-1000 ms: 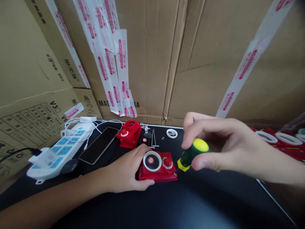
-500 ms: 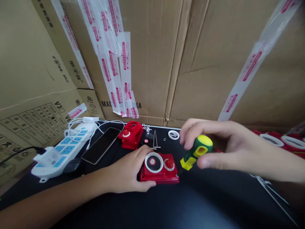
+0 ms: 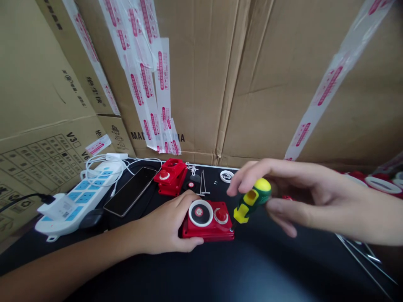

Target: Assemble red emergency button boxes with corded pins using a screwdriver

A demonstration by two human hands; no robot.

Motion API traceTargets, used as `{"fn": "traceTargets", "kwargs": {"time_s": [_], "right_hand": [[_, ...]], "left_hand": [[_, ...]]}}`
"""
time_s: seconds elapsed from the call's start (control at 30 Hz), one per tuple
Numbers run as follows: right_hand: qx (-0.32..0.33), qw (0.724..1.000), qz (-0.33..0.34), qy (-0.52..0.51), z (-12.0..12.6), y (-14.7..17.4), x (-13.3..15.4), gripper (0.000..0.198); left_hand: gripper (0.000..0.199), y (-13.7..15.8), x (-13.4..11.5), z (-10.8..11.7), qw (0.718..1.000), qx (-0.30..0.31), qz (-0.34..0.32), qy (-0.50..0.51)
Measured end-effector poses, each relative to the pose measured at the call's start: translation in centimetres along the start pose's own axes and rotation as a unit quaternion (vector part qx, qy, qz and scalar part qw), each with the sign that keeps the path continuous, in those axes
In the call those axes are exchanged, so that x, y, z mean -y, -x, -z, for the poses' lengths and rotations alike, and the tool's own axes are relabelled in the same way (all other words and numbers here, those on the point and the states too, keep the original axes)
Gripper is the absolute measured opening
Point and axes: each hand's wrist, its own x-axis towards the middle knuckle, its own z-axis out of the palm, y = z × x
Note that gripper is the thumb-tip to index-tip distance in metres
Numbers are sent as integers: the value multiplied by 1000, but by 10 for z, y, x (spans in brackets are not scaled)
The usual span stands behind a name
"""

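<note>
A red plastic case (image 3: 208,233) lies on the black table, with a white ring around a black disc and a small red knob on its top. My left hand (image 3: 171,224) wraps its left side, thumb along the front edge and fingers behind. A screwdriver (image 3: 252,201) with a yellow and green handle leans to the right, its tip at the case's front right corner, where a small screw head (image 3: 232,229) shows. My right hand (image 3: 292,197) holds the handle loosely between thumb and fingers; the fingers' far sides are hidden.
Behind stand a second red part (image 3: 171,178), thin metal rods (image 3: 203,184) and a white ring-shaped dish (image 3: 226,176) with small pieces. At left lie a phone (image 3: 130,191) and a power strip (image 3: 80,197) with cables. Cardboard (image 3: 195,84) walls the back; more red parts (image 3: 379,182) sit at right.
My right hand's fingers have shifted around the screwdriver handle, which has turned. The tip stays at the case's corner, and my left hand keeps its hold. The view has moved slightly.
</note>
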Motion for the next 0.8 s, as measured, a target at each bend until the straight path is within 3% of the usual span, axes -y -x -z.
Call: {"fn": "traceTargets", "kwargs": {"time_s": [0.1,0.2,0.33,0.53,0.8], "right_hand": [[4,998,29,62,-6,-5,0,29],[-47,994,40,92,-11,-8,-3,30],[-72,996,27,55,-9,-7,-3,44],[13,998,35,45,1,-2,6,51],[-1,993,2,115,-11,-2,0,31]], "left_hand": [[69,0,0,0,1000,2,3,-3],[70,0,0,-1,1000,2,2,-1],[68,-1,0,0,1000,4,8,7],[70,0,1,0,1000,2,11,4],[68,0,0,-1,1000,4,8,0]]}}
